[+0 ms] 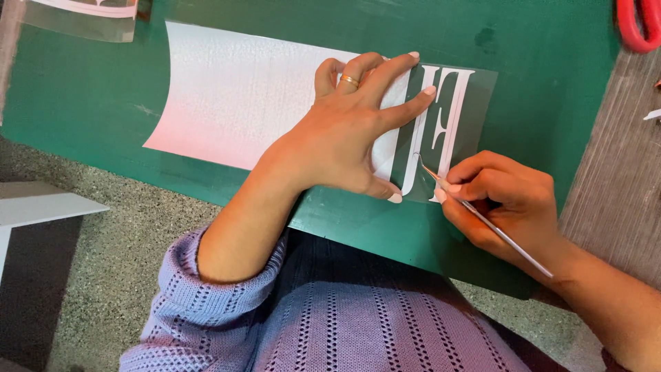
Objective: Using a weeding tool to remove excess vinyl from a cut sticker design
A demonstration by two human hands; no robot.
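Head view: left hand (344, 131) spread flat on vinyl sheet (234, 96); right hand (509, 203) pinches weeding tool (482, 217).

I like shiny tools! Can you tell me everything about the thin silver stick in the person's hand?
The thin silver metal pick tool is a long, slim rod with a small hooked tip. The right hand grips it like a pencil, so it slants from the wrist up toward the left. Its tip touches the clear film sheet with white cut-out letters near a letter's bottom edge, over the green board.
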